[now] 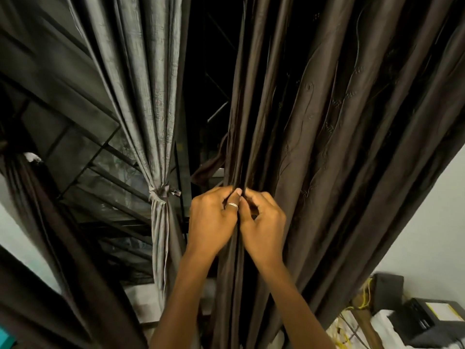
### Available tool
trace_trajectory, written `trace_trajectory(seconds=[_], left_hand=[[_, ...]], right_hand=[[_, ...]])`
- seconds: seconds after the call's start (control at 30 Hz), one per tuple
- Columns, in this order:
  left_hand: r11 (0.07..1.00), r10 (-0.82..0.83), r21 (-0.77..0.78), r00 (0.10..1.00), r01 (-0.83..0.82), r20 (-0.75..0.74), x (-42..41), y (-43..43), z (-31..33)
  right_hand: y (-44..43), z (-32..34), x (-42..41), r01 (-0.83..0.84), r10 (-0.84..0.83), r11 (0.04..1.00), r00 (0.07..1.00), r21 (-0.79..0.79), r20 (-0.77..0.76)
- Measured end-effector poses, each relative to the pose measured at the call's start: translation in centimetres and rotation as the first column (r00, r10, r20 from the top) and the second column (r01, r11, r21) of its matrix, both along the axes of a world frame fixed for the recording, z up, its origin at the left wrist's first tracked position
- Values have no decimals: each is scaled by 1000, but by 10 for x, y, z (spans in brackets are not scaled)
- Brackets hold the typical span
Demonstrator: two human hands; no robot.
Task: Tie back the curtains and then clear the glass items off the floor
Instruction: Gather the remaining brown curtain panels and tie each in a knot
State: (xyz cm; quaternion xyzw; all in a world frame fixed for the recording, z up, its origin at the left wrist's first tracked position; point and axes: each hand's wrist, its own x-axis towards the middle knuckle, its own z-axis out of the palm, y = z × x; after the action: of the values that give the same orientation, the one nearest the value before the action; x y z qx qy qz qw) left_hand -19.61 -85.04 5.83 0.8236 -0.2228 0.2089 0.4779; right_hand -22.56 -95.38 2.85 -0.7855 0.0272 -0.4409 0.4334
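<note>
A dark brown embroidered curtain (327,122) hangs at the centre and right, gathered into folds. My left hand (212,220), with a ring on the thumb, and my right hand (261,222) are side by side, both pinching the gathered brown folds at mid height. A strip of brown fabric (208,165) trails off to the left behind the folds. Left of centre, a grey curtain (148,96) is bunched and held by a knotted tie (163,192). Another brown curtain (37,210) hangs at the far left. No glass items are in view.
A dark window with a metal grille (105,172) shows between the curtains. At the lower right stand dark boxes (427,321), yellow cables (364,295) and a white wall (432,222). A light sill (143,303) lies below the grey curtain.
</note>
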Motion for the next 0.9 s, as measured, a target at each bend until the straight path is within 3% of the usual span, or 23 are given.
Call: trace_trajectory(seconds=[0.2,0.5,0.7,0.73,0.8,0.87,0.9], left_hand=[[999,-28,15,995,30,-93,-5,-5,10],[935,290,209,957,-286,10,-3,-28,24],[944,266,193,963,-269,44,9,-24,18],[942,270,193,961,-276,55,11,-22,18],[942,270,186,960,-280,80,17,-18,16],[947,259,174,961,-272,92,21,-14,13],[948,256,171,962,-269,97,23,-13,12]], right_hand=[[5,-10,2,31,-31,1000,999,-4,40],[1,-16,7,28,-28,999,999,-25,18],[-18,-2,0,-129,123,989,989,-67,-82],[-23,3,-5,-95,91,994,993,-57,-71],[-37,11,-14,137,-137,990,990,-11,9],[-52,19,-22,369,-371,928,928,55,31],[-59,23,-24,407,-408,911,913,69,1]])
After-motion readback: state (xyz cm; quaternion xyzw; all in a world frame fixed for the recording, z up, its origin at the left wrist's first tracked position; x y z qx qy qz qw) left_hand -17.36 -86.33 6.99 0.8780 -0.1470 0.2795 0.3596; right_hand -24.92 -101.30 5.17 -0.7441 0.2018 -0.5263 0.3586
